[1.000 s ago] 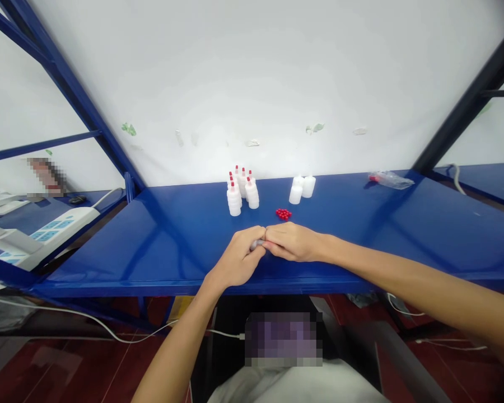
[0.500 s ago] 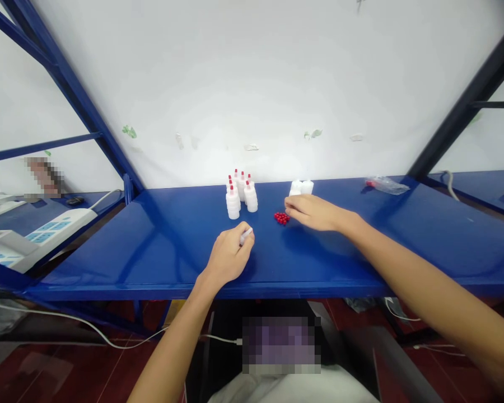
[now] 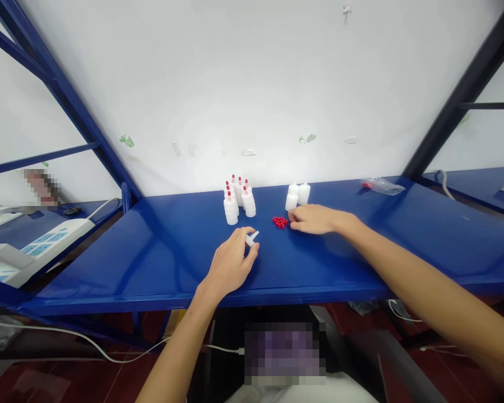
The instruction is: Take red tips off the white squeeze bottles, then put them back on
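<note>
My left hand (image 3: 234, 258) is closed around a white pointed nozzle cap (image 3: 252, 238), its tip angled up and to the right above the blue table. My right hand (image 3: 313, 219) reaches in from the right with fingers curled together beside a small pile of red tip caps (image 3: 279, 222); what its fingertips hold, if anything, is hidden. Just behind that hand stand a few white bottles (image 3: 292, 198) without red tips. To the left is a group of white bottles (image 3: 231, 212) with pointed nozzles and red tips, standing upright close together.
The blue table (image 3: 163, 246) backs onto a white wall. A clear plastic bag (image 3: 384, 186) with something red in it lies at the back right. Blue frame posts (image 3: 84, 120) rise at the left. A white power strip (image 3: 46, 242) sits on the neighbouring table.
My left hand has loosened its fingers slightly, so more of the nozzle cap shows. My right hand has shifted slightly right of the red caps, and more of the bottles behind it shows.
</note>
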A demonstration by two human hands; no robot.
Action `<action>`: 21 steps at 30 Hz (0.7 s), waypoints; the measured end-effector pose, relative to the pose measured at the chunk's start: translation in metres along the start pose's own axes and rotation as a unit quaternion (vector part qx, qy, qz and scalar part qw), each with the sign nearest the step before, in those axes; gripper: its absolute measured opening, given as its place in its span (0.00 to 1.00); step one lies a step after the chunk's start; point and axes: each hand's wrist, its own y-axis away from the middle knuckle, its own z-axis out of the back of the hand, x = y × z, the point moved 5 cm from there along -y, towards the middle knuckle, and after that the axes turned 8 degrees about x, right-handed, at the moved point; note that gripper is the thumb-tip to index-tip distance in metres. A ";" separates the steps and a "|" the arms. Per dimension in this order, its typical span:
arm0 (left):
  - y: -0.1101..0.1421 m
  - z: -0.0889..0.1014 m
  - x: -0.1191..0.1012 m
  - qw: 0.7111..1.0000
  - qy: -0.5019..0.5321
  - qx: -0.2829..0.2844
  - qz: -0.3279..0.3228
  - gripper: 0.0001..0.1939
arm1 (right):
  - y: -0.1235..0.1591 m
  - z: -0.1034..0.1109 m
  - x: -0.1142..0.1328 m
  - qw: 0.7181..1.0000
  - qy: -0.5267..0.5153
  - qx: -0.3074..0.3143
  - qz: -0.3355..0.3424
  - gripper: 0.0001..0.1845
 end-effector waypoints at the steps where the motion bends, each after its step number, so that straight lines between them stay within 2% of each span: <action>1: 0.000 0.000 0.000 1.000 -0.003 0.000 -0.003 0.17 | 0.000 0.000 0.001 1.000 -0.006 0.000 0.005 0.09; 5: -0.001 -0.001 0.001 1.000 -0.011 -0.010 -0.007 0.17 | -0.002 0.001 0.001 1.000 -0.008 -0.009 0.022 0.06; 8: -0.002 -0.001 0.003 1.000 -0.007 -0.025 -0.001 0.17 | 0.001 0.010 0.005 0.993 0.054 -0.109 -0.005 0.09; 10: -0.003 0.000 0.003 0.999 -0.005 -0.035 0.003 0.15 | 0.007 0.015 0.019 0.979 0.071 -0.189 0.015 0.11; 12: -0.003 0.000 0.003 0.999 -0.003 -0.038 0.002 0.14 | 0.011 0.011 0.044 0.971 0.040 -0.208 0.113 0.13; 14: -0.003 -0.001 0.001 0.999 0.006 -0.032 -0.006 0.14 | 0.013 0.001 0.071 0.958 0.005 -0.179 0.225 0.15; 16: -0.002 -0.002 -0.002 0.999 0.024 -0.026 -0.017 0.14 | 0.014 -0.008 0.088 0.945 -0.027 -0.163 0.283 0.16; 19: 0.000 0.000 -0.004 0.997 0.065 -0.038 -0.021 0.19 | 0.011 -0.008 0.088 0.935 -0.080 -0.200 0.281 0.17; 21: 0.000 0.008 0.002 0.992 0.096 -0.077 -0.003 0.23 | 0.009 0.003 0.070 0.931 -0.116 -0.262 0.227 0.18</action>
